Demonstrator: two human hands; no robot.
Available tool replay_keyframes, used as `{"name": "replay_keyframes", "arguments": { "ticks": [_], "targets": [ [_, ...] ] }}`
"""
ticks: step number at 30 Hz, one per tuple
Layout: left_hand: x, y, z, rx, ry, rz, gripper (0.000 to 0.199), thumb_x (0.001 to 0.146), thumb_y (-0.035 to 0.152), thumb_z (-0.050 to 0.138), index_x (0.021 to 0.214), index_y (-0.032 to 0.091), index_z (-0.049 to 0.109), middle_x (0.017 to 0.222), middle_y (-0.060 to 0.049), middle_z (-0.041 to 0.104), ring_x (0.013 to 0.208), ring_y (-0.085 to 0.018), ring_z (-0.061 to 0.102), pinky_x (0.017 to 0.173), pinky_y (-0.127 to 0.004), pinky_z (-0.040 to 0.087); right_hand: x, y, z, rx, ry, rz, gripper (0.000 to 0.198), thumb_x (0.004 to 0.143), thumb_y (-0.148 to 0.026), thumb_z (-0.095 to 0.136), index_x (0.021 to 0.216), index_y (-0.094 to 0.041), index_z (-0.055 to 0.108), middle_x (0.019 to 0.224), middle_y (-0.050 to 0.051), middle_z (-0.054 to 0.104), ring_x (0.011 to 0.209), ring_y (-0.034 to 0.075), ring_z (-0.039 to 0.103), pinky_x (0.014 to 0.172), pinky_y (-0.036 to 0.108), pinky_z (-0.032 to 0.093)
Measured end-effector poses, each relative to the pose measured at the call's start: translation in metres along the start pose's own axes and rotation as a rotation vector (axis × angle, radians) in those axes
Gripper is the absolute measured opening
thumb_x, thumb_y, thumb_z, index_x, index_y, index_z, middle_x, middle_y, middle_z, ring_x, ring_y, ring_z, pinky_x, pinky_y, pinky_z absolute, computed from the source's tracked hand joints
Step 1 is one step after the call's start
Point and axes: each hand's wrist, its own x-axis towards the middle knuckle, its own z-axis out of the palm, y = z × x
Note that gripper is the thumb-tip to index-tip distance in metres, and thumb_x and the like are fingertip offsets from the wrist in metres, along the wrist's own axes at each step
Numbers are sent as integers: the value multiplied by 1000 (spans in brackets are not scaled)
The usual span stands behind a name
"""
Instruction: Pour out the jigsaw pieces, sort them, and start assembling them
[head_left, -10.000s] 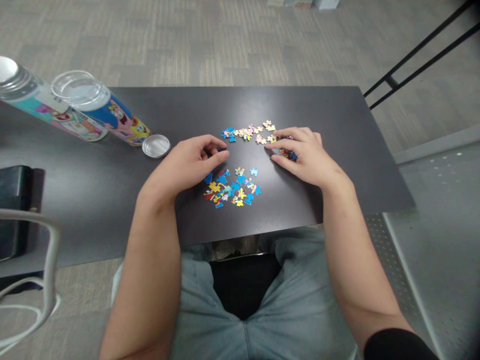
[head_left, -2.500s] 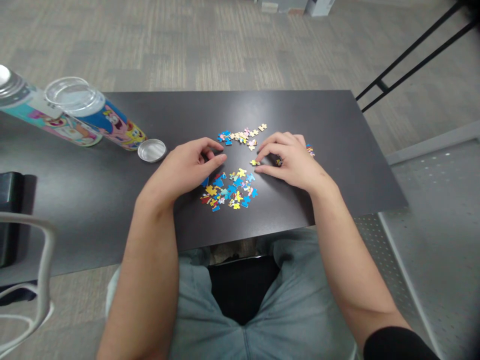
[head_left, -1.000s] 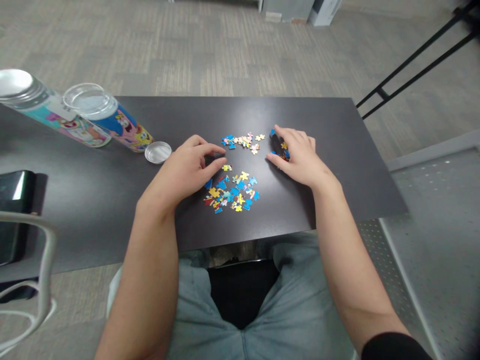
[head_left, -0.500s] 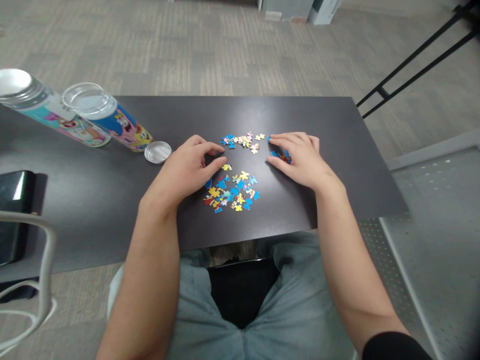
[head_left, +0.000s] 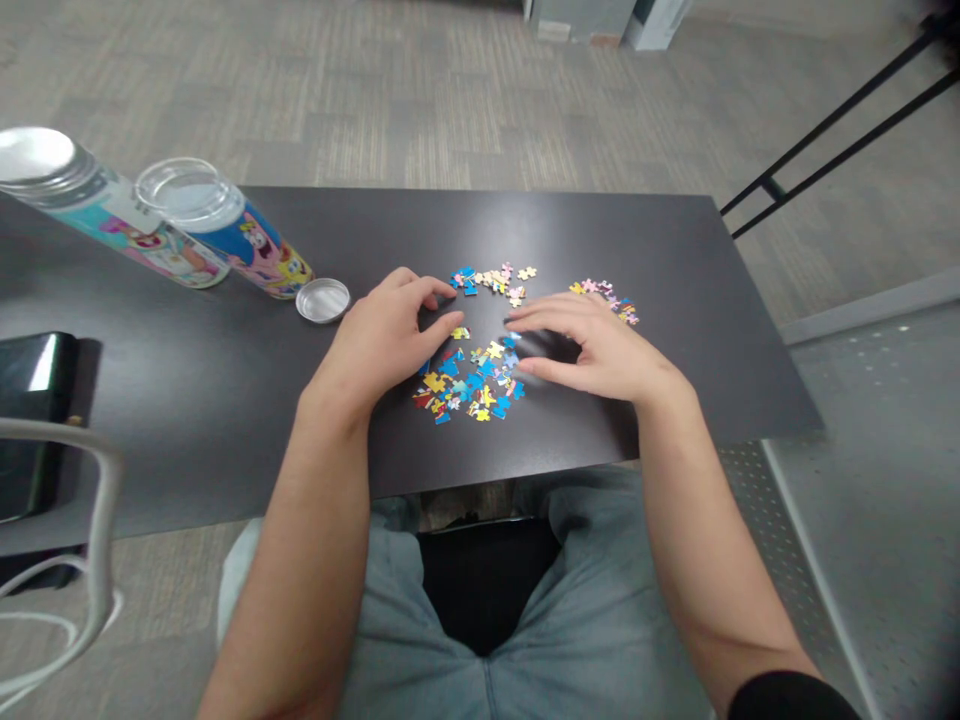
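With the fingers of the right hand wide by a blue piece at the edge of the closest puzzle pile on the surface, and the left hand curled with a small gap beside it, press gently and slide just one.

Near puzzle pieces: blue, yellow, some red and white
Far puzzle pieces: cream, pink, blue
Right puzzle pieces: pink, purple, yellow
Right can: blue, with pink and yellow cartoon figures
Left can: teal and pink print
Table: plain dark grey
Carpet: streaked grey
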Motion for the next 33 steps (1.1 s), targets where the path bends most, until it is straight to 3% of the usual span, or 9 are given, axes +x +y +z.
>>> {"name": "replay_keyframes", "arguments": {
  "ticks": [3,6,10,16,23,33],
  "targets": [
    [0,3,1,0,-6,-2,35,116,30,96,150,21,93,136,-10,81,93,-24,72,85,-42,55,4,2,6,-168,72,58,46,124,-56,84,164,-33,91,189,14,76,171,47,72,142,79,52],
    [-1,3,0,-11,-11,0,42,111,29,103,151,21,93,137,-10,81,91,-23,70,86,-42,55,6,5,9,-233,52,118,54,124,-57,85,172,-31,86,193,15,73,174,49,68,144,84,48],
    [-2,2,-4,-32,-34,9,52,106,32,107,154,18,93,138,-11,81,94,-24,70,90,-43,57,3,8,7,-221,28,141,48,127,-61,79,167,-35,88,183,13,81,169,47,71,143,83,47],
    [-2,3,-4,-36,-36,-10,48,110,37,100,154,21,93,137,-11,81,93,-24,70,92,-44,58,0,9,2,-222,71,117,41,129,-54,75,158,-33,94,170,15,88,157,47,77,131,74,52],
    [-1,1,-3,-50,-43,-9,47,110,38,97,154,24,92,137,-11,82,97,-26,73,98,-47,62,-6,4,-8,-226,35,156,38,127,-56,75,151,-35,95,162,13,90,152,44,79,133,73,50],
    [0,3,-4,-38,-46,-6,46,112,33,96,156,18,92,137,-13,82,96,-25,71,93,-45,59,-8,7,-4,-278,52,168,50,124,-62,78,164,-36,92,156,17,85,151,49,68,129,76,52]
  ]
}}
